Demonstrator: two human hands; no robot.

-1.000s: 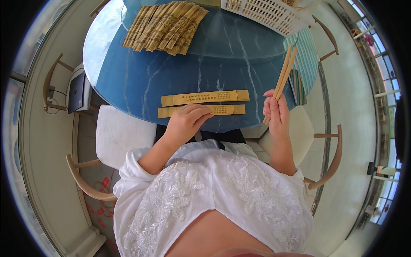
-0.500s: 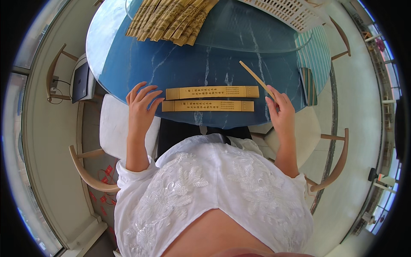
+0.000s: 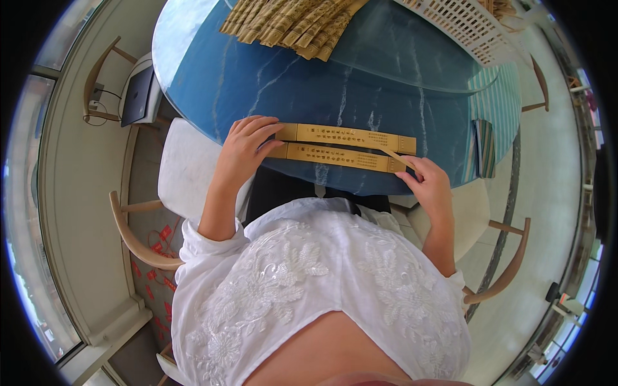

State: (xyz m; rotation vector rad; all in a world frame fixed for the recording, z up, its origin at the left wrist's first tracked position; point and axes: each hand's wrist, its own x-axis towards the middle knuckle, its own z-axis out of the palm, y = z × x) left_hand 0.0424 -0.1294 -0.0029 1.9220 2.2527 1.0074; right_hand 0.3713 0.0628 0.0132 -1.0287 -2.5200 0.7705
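Two long flat gold strips with dark print lie side by side near the table's front edge, the upper strip [image 3: 347,134] slightly farther from me than the lower strip [image 3: 338,156]. My left hand [image 3: 248,145] is at their left ends, fingers over the upper one and thumb by the lower one, thumb and fingers apart. A thin light wooden stick [image 3: 400,157] is pinched between the thumb and fingers of my right hand [image 3: 428,183]. Its far end slants left over the right part of the strips. Whether the stick touches them I cannot tell.
On the blue marbled table [image 3: 270,90], a pile of mottled brown bamboo-like slats [image 3: 290,26] lies at the back. A white perforated basket [image 3: 473,29] stands back right. At the right edge is a green striped folded item [image 3: 484,148]. A laptop [image 3: 137,94] rests on a chair at left.
My right hand has lowered the stick from pointing up and away to lying low across the strips' right part. My left hand has moved in onto the strips' left ends. The view has shifted.
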